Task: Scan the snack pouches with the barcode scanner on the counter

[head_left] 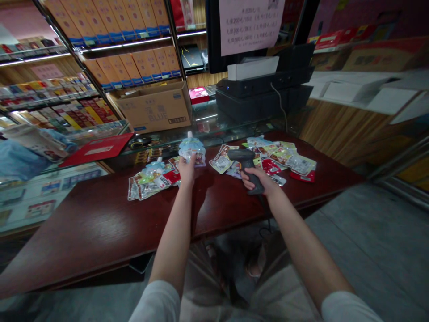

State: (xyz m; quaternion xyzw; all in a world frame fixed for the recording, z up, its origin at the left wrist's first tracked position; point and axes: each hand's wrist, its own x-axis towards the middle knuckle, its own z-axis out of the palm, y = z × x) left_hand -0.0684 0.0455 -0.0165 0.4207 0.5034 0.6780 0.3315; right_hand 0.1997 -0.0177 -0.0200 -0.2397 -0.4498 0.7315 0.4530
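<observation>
My left hand [187, 169] is closed on a light-blue spouted pouch [191, 147], its white cap pointing up, above the dark red table [110, 223]. Wrapped around the grip of a dark grey barcode scanner [247, 166] is my right hand [261, 180], with the scanner's head turned left toward the pouch. A cable hangs down from the scanner's handle. Left of my left hand lies a pile of snack packets [154, 180], including clear, green and red ones. Behind and to the right of the scanner, a second pile of packets [284, 156] spreads over the tabletop.
An open cardboard box [154, 109] stands on the glass counter behind the table. A red folder-like sheet [97, 150] lies to its left. A black cash-register unit [258, 96] with a paper sign [250, 24] above is at the back. Shelves of orange boxes [114, 20] rise behind.
</observation>
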